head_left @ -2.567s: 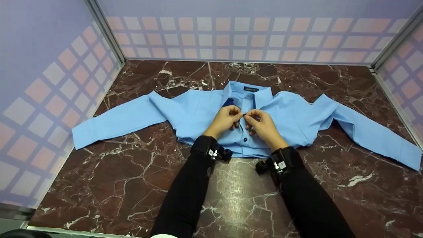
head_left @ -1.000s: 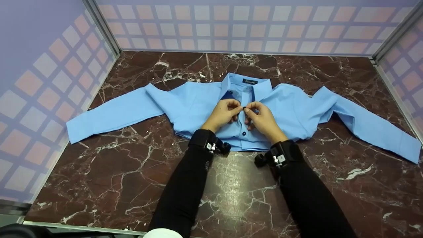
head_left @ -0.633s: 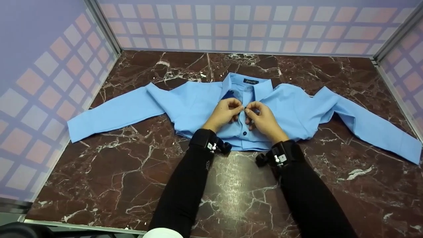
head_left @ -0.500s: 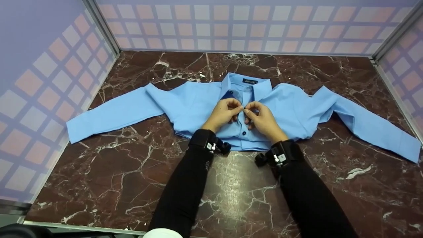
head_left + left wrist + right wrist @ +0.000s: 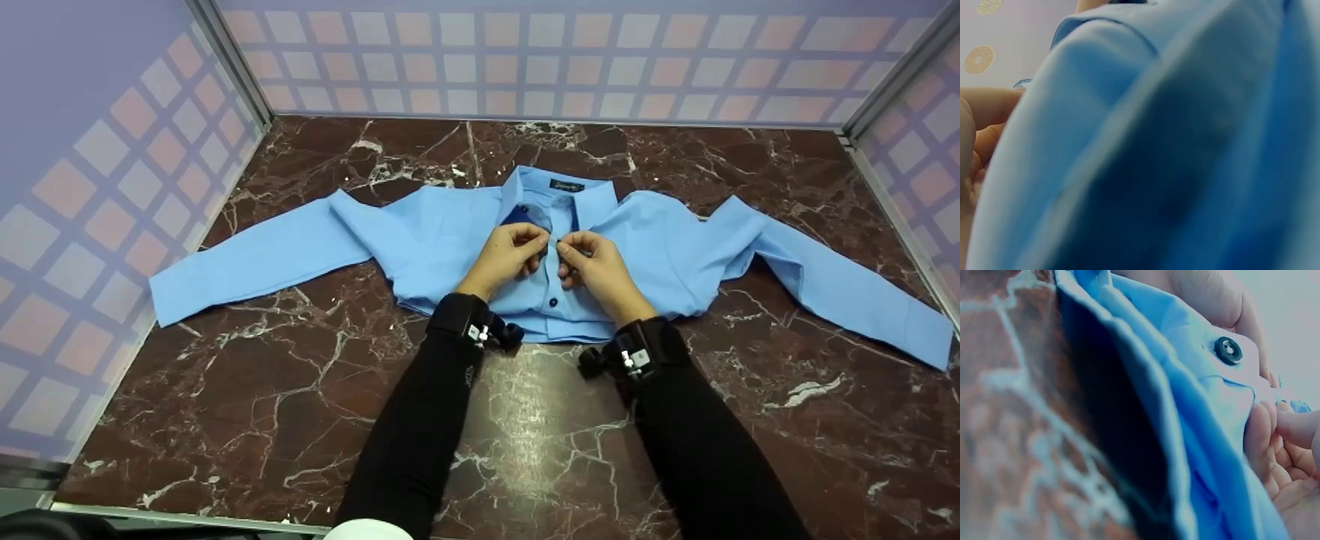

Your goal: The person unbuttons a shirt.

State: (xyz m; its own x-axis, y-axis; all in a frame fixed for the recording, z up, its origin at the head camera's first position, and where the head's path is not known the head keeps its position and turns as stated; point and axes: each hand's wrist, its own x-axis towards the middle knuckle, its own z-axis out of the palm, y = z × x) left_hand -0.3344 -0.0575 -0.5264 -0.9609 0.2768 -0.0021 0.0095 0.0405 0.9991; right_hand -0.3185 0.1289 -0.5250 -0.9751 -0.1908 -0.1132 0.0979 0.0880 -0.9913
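Note:
A light blue long-sleeved shirt (image 5: 442,232) lies front up, sleeves spread, its collar (image 5: 598,201) away from me. My left hand (image 5: 504,259) pinches the front placket below the collar between thumb and forefinger; the left wrist view shows its fingers (image 5: 994,107) at the cloth's edge. Just to its right, my right hand (image 5: 598,271) pinches the placket at a small dark button, mostly hidden by the fingertips. A dark button (image 5: 1228,350) shows clearly in the right wrist view, sitting on the placket beside the hands. Another dark button (image 5: 523,209) is near the collar.
The shirt rests on a brown marbled table (image 5: 247,420) with white veins. Tiled-pattern panels enclose it, including the back wall (image 5: 480,67) and left wall (image 5: 82,247). Black sleeves with wrist cameras (image 5: 512,336) cover both forearms.
The fingertips of both hands, which met at the button on the placket, now stand slightly apart. The head view has tilted down a little since the earliest frame; the shirt lies the same.

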